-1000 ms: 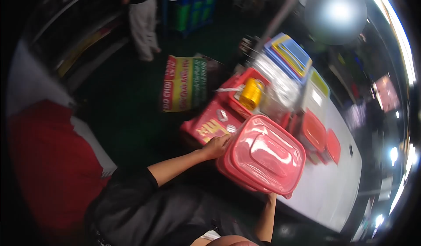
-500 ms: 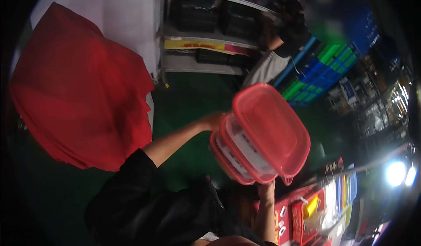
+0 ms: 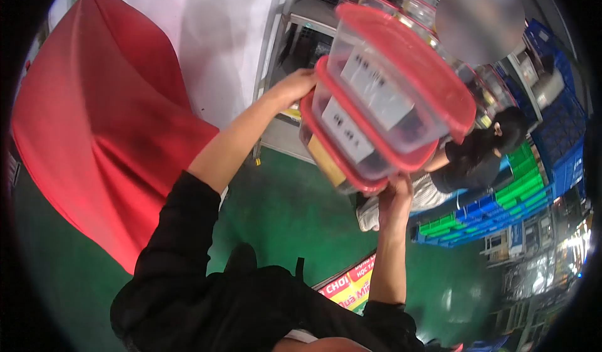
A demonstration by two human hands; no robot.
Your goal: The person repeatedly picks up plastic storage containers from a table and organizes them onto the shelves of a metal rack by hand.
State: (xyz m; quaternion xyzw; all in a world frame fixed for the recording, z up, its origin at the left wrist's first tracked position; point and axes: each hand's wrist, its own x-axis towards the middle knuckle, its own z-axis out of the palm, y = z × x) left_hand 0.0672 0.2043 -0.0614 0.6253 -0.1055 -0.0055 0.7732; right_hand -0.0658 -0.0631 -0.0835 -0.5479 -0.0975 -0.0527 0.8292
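Three clear plastic storage boxes with red lids make up a tilted stack point(image 3: 376, 95) that I carry out in front of me. White labels with dark print show on the two upper boxes, and a yellowish panel shows in the lowest box point(image 3: 326, 164). My left hand point(image 3: 296, 88) grips the left side of the stack, its fingertips hidden behind the boxes. At the lower right end, my right hand point(image 3: 396, 195) is closed around the edge of the bottom boxes.
Beyond the stack stands a grey metal shelf point(image 3: 313, 14) with lidded boxes on its upper level. A person point(image 3: 476, 164) in dark clothes is low beside blue and green crates point(image 3: 520, 179). Red cloth point(image 3: 106, 107) drapes at left. A printed sign point(image 3: 351, 289) lies below right.
The stack has risen and moved away from me toward the shelf, showing more of its labelled side. My view has turned, and the person and crates appear lower. Both hands keep their hold.
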